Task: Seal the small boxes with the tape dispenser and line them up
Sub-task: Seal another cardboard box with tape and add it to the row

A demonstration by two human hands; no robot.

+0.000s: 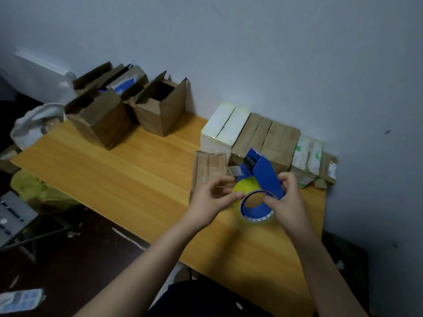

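Note:
A blue tape dispenser (261,172) with a yellowish roll of clear tape (254,209) is held above the wooden table (128,175). My right hand (288,200) grips the dispenser's blue body. My left hand (212,200) pinches at the roll's left edge, in front of a small brown box (208,170) lying closed on the table. Behind them, closed boxes stand in a row along the wall: a white box (223,129), two brown boxes (267,143) and smaller white-and-green boxes (306,156).
Several brown boxes with open flaps (128,106) stand at the table's far left. A white cloth bag (34,124) hangs off the left edge. Clutter covers the dark floor at left. The wall runs close behind and to the right.

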